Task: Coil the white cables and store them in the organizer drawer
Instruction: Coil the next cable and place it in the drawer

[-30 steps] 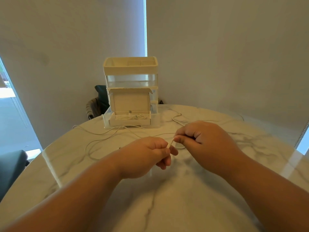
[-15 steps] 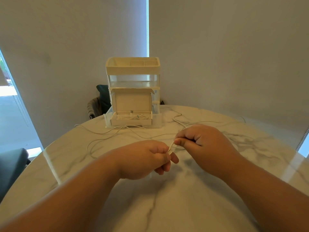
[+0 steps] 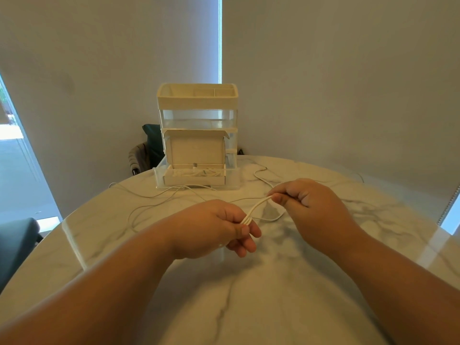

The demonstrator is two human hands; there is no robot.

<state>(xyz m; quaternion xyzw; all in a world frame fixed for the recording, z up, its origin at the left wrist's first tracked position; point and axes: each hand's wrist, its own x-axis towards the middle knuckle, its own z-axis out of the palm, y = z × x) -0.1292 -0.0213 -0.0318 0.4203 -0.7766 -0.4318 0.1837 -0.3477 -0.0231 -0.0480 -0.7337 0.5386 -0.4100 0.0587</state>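
A folded bundle of white cable stretches between my two hands above the marble table. My left hand pinches the lower end of the bundle between thumb and fingers. My right hand pinches the upper end, up and to the right. More loose white cable trails over the table toward the organizer. Its bottom drawer is pulled out, with an open white box and coiled cable inside.
The organizer stands at the table's far edge, near the wall. A dark chair sits behind the table, and another dark seat is at the left. Cable loops lie right of the organizer.
My hands have drawn apart: the right hand moved up and right, the left stayed low. The short stretch of cable between them is now a longer folded bundle.
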